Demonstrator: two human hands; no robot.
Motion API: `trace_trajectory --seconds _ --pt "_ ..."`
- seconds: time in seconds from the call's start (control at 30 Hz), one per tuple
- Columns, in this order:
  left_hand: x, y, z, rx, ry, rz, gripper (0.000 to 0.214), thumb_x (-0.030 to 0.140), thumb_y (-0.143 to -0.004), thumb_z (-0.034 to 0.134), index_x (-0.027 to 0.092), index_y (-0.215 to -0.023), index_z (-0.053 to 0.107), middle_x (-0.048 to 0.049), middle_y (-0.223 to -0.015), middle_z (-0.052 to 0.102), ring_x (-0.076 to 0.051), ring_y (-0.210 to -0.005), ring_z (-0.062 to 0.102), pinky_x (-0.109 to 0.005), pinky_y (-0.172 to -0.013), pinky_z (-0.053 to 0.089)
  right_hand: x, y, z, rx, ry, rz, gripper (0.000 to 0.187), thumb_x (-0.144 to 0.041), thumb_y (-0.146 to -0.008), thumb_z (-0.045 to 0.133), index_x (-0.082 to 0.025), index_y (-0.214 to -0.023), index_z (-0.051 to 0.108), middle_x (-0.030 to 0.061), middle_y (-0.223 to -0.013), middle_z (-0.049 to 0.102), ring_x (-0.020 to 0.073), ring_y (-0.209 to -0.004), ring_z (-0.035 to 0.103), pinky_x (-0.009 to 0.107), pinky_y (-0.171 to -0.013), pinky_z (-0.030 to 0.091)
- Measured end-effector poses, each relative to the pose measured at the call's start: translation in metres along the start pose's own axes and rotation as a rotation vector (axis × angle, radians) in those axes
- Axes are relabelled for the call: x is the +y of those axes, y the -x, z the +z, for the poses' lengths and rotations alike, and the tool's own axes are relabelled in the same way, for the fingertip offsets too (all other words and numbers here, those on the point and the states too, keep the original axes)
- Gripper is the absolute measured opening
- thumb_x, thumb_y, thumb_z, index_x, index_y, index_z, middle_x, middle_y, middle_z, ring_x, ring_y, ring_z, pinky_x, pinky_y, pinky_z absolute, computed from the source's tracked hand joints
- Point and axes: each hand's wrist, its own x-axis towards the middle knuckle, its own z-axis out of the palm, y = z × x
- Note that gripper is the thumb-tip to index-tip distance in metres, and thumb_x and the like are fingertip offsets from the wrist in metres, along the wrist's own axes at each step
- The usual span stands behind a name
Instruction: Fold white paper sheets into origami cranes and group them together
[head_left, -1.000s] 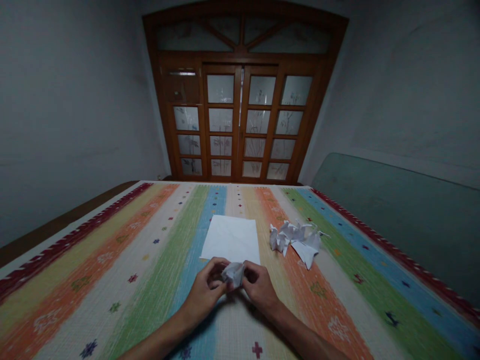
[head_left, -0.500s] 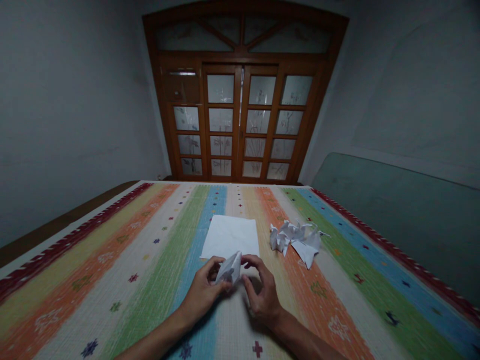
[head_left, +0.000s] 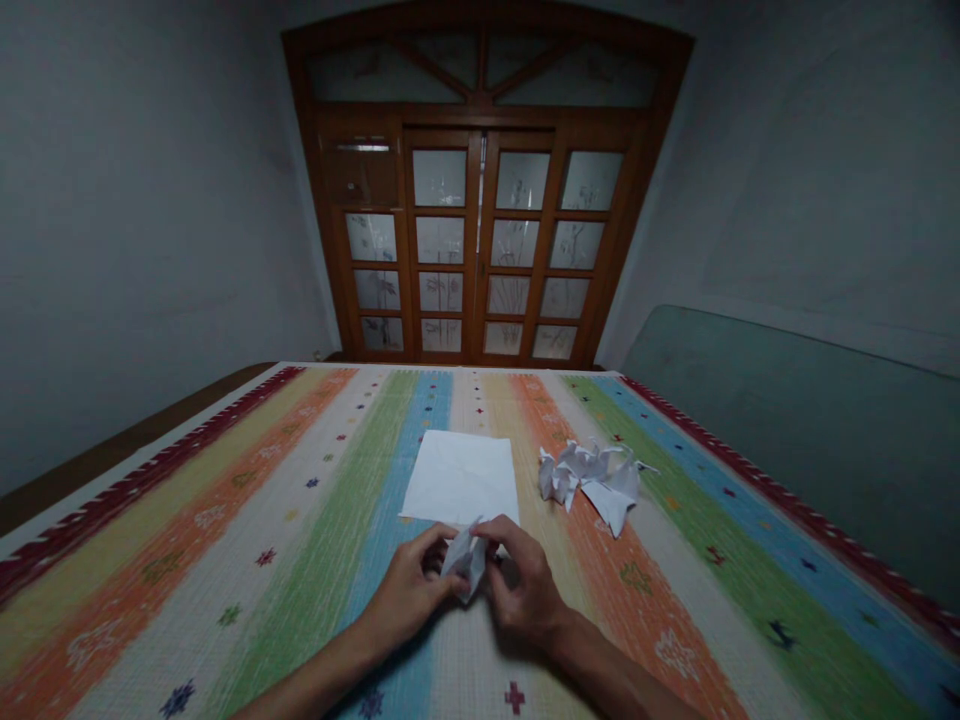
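Wooden glass-paned doors (head_left: 480, 240) ahead | striped cloth (head_left: 247, 620) spread over the surface | flat white paper sheet (head_left: 459, 478) just beyond the hands | folded paper figures (head_left: 589, 480) heaped to the right | left hand (head_left: 409, 590), right hand (head_left: 521, 590): both narrow, pinching a folded paper piece (head_left: 466, 562) between them, at the sheet's near edge

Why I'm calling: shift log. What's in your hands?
Left hand, right hand pinching folded white paper. Flat white sheet just ahead. Folded paper figures to the right.

L hand (head_left: 409, 590), R hand (head_left: 523, 592) pinch folded paper (head_left: 466, 563) by white sheet (head_left: 459, 478); origami pile (head_left: 589, 482) to R.
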Motion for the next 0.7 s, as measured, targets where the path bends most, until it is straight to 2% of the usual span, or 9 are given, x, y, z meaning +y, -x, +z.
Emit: trace_trajectory --seconds 0.13,0.43,0.57,0.7 --pt "-0.001 0.0 0.001 -0.01 -0.002 0.015 0.033 0.014 -0.065 0.069 0.017 -0.097 0.07 -0.0008 -0.087 0.069 -0.019 -0.08 0.061 -0.026 -0.07 0.044 0.004 -0.005 -0.01 -0.051 0.121 -0.059 0.033 -0.003 -0.077 0.052 -0.021 -0.102 0.064 0.0047 -0.08 0.064 0.0203 -0.073 0.061 0.03 -0.064 0.05" --pt "0.005 0.001 0.003 0.004 -0.024 0.005 0.028 0.014 -0.065 0.069 0.016 -0.094 0.07 0.0007 -0.082 0.066 -0.018 -0.076 0.058 -0.025 -0.069 0.042 0.004 -0.005 -0.015 -0.016 0.31 -0.144 0.024 -0.004 -0.085 0.052 -0.02 -0.099 0.062 0.0113 -0.104 0.063 0.0224 -0.09 0.063 0.034 -0.074 0.055" --pt "0.005 0.003 0.003 0.003 -0.019 0.021 0.027 0.013 -0.066 0.067 0.016 -0.093 0.07 0.0006 -0.082 0.066 -0.018 -0.077 0.059 -0.026 -0.071 0.043 0.004 -0.004 -0.013 -0.006 0.289 -0.19 0.021 -0.004 -0.088 0.05 -0.02 -0.095 0.062 0.0099 -0.095 0.066 0.0214 -0.085 0.063 0.032 -0.07 0.055" --pt "0.001 0.004 0.003 0.019 -0.047 0.045 0.023 0.013 -0.069 0.067 0.016 -0.092 0.07 0.0003 -0.083 0.067 -0.017 -0.076 0.059 -0.025 -0.07 0.043 0.001 -0.004 -0.009 0.012 0.21 -0.116 0.019 -0.005 -0.09 0.051 -0.02 -0.092 0.062 0.0072 -0.085 0.067 0.0199 -0.078 0.065 0.031 -0.068 0.054"
